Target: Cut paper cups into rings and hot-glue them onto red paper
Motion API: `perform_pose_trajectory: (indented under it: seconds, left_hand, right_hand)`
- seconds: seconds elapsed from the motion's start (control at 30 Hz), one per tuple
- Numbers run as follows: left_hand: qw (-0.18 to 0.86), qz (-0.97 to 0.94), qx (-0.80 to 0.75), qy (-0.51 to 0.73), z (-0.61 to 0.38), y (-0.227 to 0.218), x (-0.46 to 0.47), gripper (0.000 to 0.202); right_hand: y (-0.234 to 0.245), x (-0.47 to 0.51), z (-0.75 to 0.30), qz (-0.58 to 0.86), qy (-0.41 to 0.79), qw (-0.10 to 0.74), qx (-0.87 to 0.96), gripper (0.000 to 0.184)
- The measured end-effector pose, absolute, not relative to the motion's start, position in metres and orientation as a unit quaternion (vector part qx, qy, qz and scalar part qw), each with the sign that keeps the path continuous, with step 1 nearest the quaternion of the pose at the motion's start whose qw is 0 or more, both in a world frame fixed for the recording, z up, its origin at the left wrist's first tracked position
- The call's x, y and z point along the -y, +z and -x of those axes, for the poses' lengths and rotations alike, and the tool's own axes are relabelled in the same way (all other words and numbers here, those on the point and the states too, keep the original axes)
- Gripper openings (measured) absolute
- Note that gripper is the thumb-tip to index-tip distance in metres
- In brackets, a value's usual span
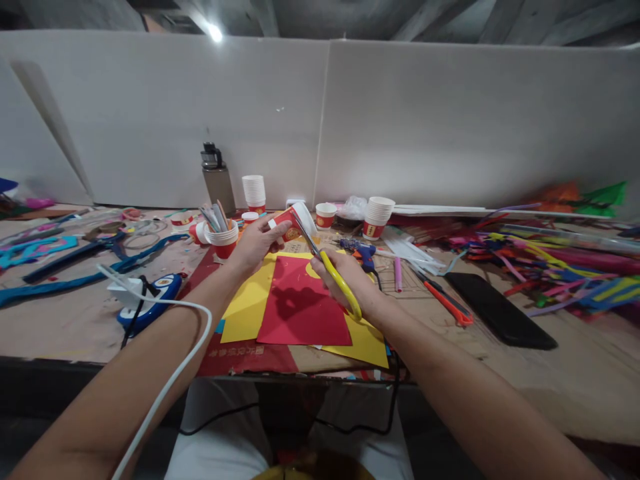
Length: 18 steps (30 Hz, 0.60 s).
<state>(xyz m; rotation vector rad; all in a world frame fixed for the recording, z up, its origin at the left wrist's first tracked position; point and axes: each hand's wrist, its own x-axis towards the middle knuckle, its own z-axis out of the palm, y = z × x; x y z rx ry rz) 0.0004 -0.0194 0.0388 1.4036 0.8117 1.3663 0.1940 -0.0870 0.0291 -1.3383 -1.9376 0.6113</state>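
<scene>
My left hand [257, 241] is closed around the base of a red and white paper cup [293, 225], tipped on its side with its mouth toward the right. In my right hand [345, 273] is a pair of scissors with yellow handles [343, 285]. The scissor blades [305, 230] lie at the cup's wall near the rim; whether they have cut into it I cannot tell. Beneath both hands a red sheet of paper [305, 313] rests on yellow sheets [243, 310], with the hands' shadows across it.
Stacked paper cups [253, 191], a cup of pencils [223, 239] and a bottle [219, 183] stand at the back left. A blue glue gun [357, 250], red-handled tool [447, 303] and black phone [500, 310] lie right. A white cable [203, 333] crosses my left forearm.
</scene>
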Motion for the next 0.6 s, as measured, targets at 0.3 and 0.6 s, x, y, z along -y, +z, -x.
perform_pose_trajectory:
  seconds: [0.3,0.6]
  left_hand:
    - [0.504,-0.542,-0.317,0.593,0.0005,0.0363,0.014,0.041]
    - [0.367,-0.623,-0.372,0.582,0.0023,0.0438,0.0201,0.032]
  right_hand:
    - [0.0282,0.0856,-0.1934,0.52,0.24,0.337,0.747,0.025]
    - [0.025,0.0872,-0.1934,0.519,0.245,0.331,0.749,0.028]
